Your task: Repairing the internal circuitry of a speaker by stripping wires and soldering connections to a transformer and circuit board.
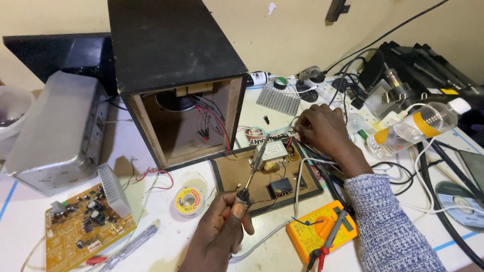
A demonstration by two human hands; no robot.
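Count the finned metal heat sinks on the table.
2. One heat sink stands on the yellow circuit board at lower left; the other heat sink lies flat behind the open speaker box, near the wall. Others may be hidden in the clutter of cables at right.

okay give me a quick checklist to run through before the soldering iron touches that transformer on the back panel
1. Left hand gripping soldering iron by its handle: ok.
2. Iron tip at the transformer: ok.
3. Right hand steadying the wires beside the transformer: ok.
4. Solder spool lying near the left hand: ok.
5. Iron hot: cannot tell.
6. Back panel lying flat on the table: ok.
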